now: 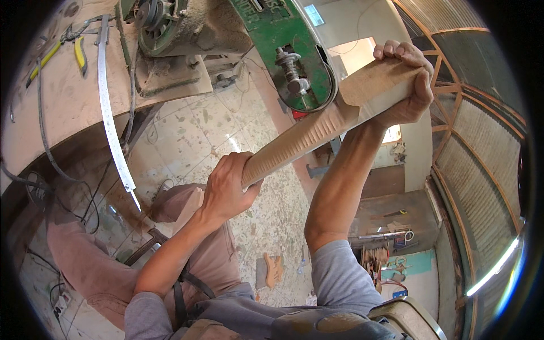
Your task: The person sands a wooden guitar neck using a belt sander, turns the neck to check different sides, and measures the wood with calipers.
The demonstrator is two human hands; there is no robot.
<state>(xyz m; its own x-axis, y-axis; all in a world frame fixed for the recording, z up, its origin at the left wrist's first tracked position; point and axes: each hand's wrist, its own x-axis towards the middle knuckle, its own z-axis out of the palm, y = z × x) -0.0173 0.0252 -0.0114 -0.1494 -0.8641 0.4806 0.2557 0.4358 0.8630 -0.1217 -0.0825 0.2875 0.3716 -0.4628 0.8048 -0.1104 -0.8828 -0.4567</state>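
Note:
A long, pale wooden workpiece [309,136] slants across the middle, narrower at its lower left and broader at its upper right. Ridged marks run along its shaped length, and a stepped shoulder sets off the thicker end. My left hand [226,184] is closed around the narrow end. At the thick end, my right hand [411,85] grips with its fingers curled over the top edge. Right beside the wood's middle is the rounded tip of a green belt sander [309,79] with a spring and bolt; whether they touch, I cannot tell.
To the left stands a workbench [68,119] with yellow-handled pliers [81,56] and a long metal strip [107,102] overhanging its edge. A dusty motor [192,28] sits at the back. Cables hang by my legs. A wooden offcut [274,271] lies on the tiled floor [198,130].

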